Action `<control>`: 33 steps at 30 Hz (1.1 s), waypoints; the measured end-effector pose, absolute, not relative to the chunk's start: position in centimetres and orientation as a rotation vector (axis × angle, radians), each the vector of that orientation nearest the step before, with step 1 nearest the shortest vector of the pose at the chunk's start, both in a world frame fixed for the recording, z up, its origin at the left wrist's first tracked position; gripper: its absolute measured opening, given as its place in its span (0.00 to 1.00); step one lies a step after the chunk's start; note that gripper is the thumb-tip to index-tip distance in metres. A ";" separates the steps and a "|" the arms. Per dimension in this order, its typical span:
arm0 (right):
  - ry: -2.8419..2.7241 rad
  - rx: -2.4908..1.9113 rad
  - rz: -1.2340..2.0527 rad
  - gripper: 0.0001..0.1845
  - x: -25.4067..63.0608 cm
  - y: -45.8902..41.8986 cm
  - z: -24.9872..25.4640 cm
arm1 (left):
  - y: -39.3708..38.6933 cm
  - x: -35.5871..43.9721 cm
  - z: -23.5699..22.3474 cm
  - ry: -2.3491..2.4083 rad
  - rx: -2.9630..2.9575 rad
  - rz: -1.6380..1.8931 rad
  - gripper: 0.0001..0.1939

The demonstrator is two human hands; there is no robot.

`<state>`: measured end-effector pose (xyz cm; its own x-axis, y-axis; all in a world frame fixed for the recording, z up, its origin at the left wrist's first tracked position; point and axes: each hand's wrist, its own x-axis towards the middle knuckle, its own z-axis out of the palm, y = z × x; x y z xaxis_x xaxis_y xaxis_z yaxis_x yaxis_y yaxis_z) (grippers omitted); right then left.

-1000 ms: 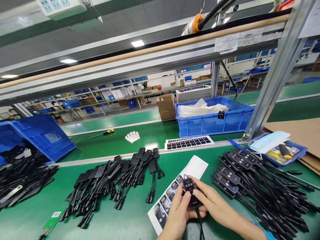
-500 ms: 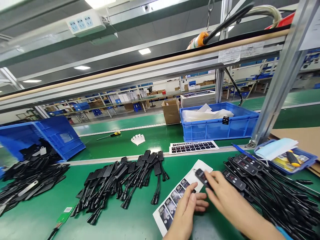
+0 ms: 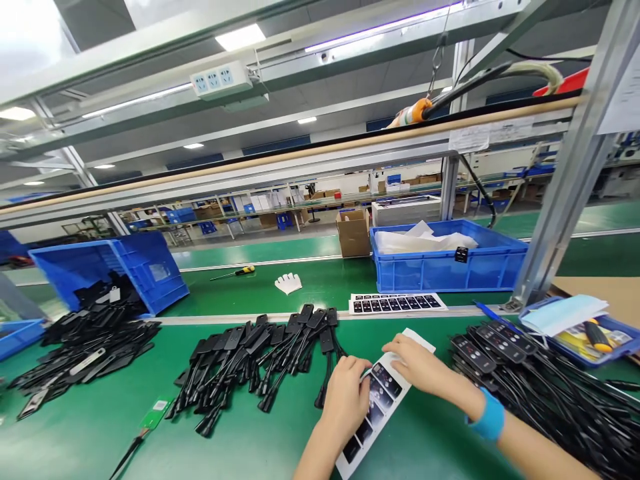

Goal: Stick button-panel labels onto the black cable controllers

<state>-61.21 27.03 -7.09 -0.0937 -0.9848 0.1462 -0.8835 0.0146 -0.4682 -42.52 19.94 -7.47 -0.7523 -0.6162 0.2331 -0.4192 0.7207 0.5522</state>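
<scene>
A white sheet of black labels [image 3: 374, 421] lies at a slant on the green bench between my hands. My left hand [image 3: 346, 399] is closed at the sheet's left edge, thumb and fingers curled near the upper labels. Over the sheet's upper end lies my right hand [image 3: 419, 365], with thumb and fingers apart and touching the sheet; a blue band circles that wrist. To the right is a pile of black cabled controllers [image 3: 473, 353] with labelled faces. Plain black cabled controllers [image 3: 235, 340] are spread left of my hands.
A tipped blue bin [image 3: 155, 273] spills black parts [image 3: 100, 353] at far left. Behind are a screwdriver [image 3: 244, 271], a white glove [image 3: 289, 283], another label sheet [image 3: 397, 304] and a blue crate [image 3: 450, 272]. A metal post [image 3: 565, 200] stands at right beside a small tray [image 3: 615, 353].
My right hand has let go of the controller it held and moved onto the upper label sheet. My left hand has come to the sheet's left edge. The camera view has shifted.
</scene>
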 end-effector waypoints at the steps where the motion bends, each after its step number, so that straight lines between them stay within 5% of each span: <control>1: 2.037 -1.949 -0.694 0.18 -60.8 26.3 -7.5 | 20.1 -42.5 -7.4 -2.528 0.805 -0.667 0.16; 7: 1.981 -1.906 -0.831 0.07 -60.0 25.7 -9.0 | 20.4 -42.3 -7.9 -2.592 0.913 -0.690 0.26; 18: 1.775 -1.457 -1.648 0.16 -60.8 30.5 -6.2 | 17.1 -42.0 -7.6 -2.464 1.104 -0.493 0.23; 27: 1.770 -1.376 -1.631 0.15 -60.4 32.0 -9.3 | 15.4 -41.1 -7.0 -2.386 1.483 -0.302 0.12; 33: 1.770 -1.341 -1.640 0.15 -60.7 32.6 -10.0 | 15.9 -40.7 -6.5 -2.203 1.562 -0.471 0.27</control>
<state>-60.72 32.63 -9.97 -0.4734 -0.8214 0.3180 -0.3796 -0.1355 -0.9152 -40.70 15.95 -6.53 -0.2973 -0.9465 0.1254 -0.8127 0.3198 0.4871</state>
